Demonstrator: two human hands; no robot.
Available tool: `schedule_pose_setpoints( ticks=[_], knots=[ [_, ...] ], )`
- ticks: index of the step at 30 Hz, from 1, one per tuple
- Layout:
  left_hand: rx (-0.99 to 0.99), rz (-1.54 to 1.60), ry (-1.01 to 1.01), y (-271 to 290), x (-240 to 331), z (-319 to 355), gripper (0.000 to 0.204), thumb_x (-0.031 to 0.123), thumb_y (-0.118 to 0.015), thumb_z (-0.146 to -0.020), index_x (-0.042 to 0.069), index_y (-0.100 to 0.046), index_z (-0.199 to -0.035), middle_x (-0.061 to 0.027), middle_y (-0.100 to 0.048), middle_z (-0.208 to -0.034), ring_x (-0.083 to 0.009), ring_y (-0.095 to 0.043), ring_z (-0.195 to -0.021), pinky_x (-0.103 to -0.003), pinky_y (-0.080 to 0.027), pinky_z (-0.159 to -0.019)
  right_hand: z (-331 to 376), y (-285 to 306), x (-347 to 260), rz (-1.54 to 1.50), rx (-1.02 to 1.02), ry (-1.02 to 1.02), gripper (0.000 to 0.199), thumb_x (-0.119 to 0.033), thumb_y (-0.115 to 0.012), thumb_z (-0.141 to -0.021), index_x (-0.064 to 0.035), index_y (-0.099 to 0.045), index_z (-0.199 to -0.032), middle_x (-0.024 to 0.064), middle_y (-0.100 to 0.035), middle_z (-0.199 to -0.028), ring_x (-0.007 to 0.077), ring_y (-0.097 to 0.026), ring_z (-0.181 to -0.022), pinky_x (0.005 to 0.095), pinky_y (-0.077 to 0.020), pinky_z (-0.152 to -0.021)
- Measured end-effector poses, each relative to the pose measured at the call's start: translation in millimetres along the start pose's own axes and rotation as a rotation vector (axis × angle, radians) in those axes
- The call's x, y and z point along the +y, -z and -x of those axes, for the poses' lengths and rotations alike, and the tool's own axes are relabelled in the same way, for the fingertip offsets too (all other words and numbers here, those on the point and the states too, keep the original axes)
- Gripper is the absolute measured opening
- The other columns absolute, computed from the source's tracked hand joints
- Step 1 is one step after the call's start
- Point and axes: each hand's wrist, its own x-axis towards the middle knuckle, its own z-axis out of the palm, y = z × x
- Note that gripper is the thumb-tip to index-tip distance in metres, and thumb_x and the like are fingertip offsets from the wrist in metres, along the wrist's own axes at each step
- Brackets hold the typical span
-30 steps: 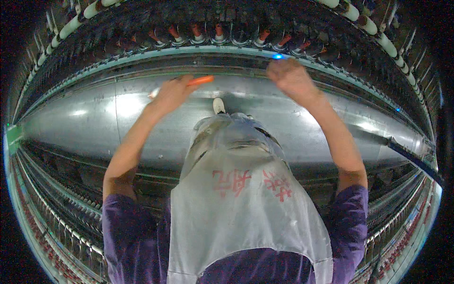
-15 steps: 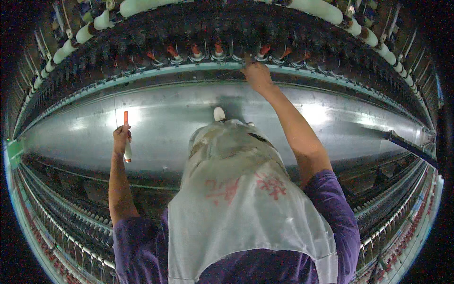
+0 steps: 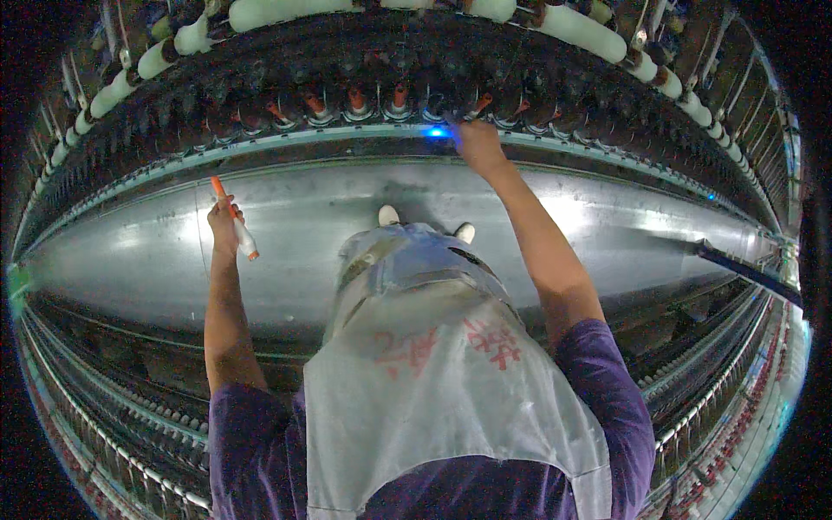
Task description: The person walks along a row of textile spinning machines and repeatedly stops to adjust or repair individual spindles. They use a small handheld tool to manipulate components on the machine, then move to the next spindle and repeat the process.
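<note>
My left hand [image 3: 224,227] is closed around a yarn bobbin [image 3: 246,239] with a bare orange end sticking up and white yarn on its lower part. The bobbin leans, its orange tip toward the upper left; a thin thread hangs just left of the hand. My right hand [image 3: 479,146] reaches to the spindle rail [image 3: 364,132] of a spinning frame, its fingers curled in and partly hidden. What they hold, if anything, cannot be made out. Beside these fingers a blue light [image 3: 438,133] glows on the rail. Orange tubes [image 3: 399,97] stand on spindles behind it.
White rollers [image 3: 582,33] curve across the top of the machine. Below the rail runs a shiny grey floor [image 3: 295,217] with my white shoes [image 3: 388,215] on it. A dark bar [image 3: 750,271] juts in at the right. Another machine row [image 3: 139,433] lies behind me.
The blue light has come on beside my right hand, whose raised finger has curled down. My left hand has risen slightly, tilting the bobbin leftward at its tip. A second shoe has come into view.
</note>
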Motion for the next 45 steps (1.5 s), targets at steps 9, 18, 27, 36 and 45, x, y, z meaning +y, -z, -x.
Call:
schedule_pose_setpoints(
  ticks=[9,18,27,36,45],
  knots=[
    [0.367,0.148,-0.140,-19.1,-16.7,-12.1,0.026,0.021,-0.071,-0.080,0.002,-0.055,-0.075,-0.0033,-0.052,-0.062,-0.0123,-0.048,-0.050,-0.028,-0.042,-0.046,-13.2,-3.7,-20.8,-0.062,0.249,-0.198,0.023,-0.011,-0.056,-0.075,-0.0141,-0.070,-0.094,0.0120,-0.064,-0.073,0.0298,-0.062,-0.064,0.0391,-0.0494,-0.055],
    [-0.100,-0.232,-0.595,-147.4,96.3,93.4,0.025,0.025,-0.060,-0.089,0.001,-0.066,-0.086,-0.0020,-0.060,-0.069,-0.0065,-0.053,-0.062,-0.024,-0.044,-0.056,8.4,176.6,-43.9,-1.171,-0.102,-0.253,0.021,-0.002,-0.054,-0.080,0.0000,-0.066,-0.097,-0.0013,-0.051,-0.061,0.0063,-0.042,-0.052,0.0231,-0.0328,-0.045],
    [-0.310,-0.338,-0.815,-350.9,117.9,189.0,0.024,0.013,-0.054,-0.089,0.002,-0.050,-0.109,-0.0216,-0.057,-0.104,-0.0376,-0.058,-0.091,-0.039,-0.048,-0.074,13.1,334.0,-60.8,-1.610,0.255,-0.522,0.020,-0.007,-0.061,-0.081,0.0031,-0.065,-0.099,-0.0037,-0.050,-0.059,0.0025,-0.032,-0.045,0.0188,-0.0220,-0.040],
    [-0.262,-0.551,-0.868,-394.4,126.1,149.4,0.021,0.010,-0.054,-0.087,-0.005,-0.048,-0.101,-0.0289,-0.057,-0.089,-0.0470,-0.056,-0.083,-0.049,-0.046,-0.068,10.1,370.3,-59.4,-1.438,0.316,-0.402,0.029,-0.009,-0.055,-0.087,0.0088,-0.058,-0.110,-0.0062,-0.042,-0.060,0.0009,-0.028,-0.048,0.0172,-0.0210,-0.044],
    [-0.118,-0.221,-0.989,-425.1,65.9,141.9,0.029,0.002,-0.051,-0.083,-0.002,-0.048,-0.111,-0.0249,-0.057,-0.102,-0.0448,-0.057,-0.086,-0.049,-0.046,-0.070,-18.3,410.9,-73.7,-1.146,0.505,-0.186,0.020,-0.013,-0.054,-0.088,0.0040,-0.061,-0.096,0.0003,-0.047,-0.057,0.0054,-0.035,-0.045,0.0212,-0.0284,-0.040]
  ],
)
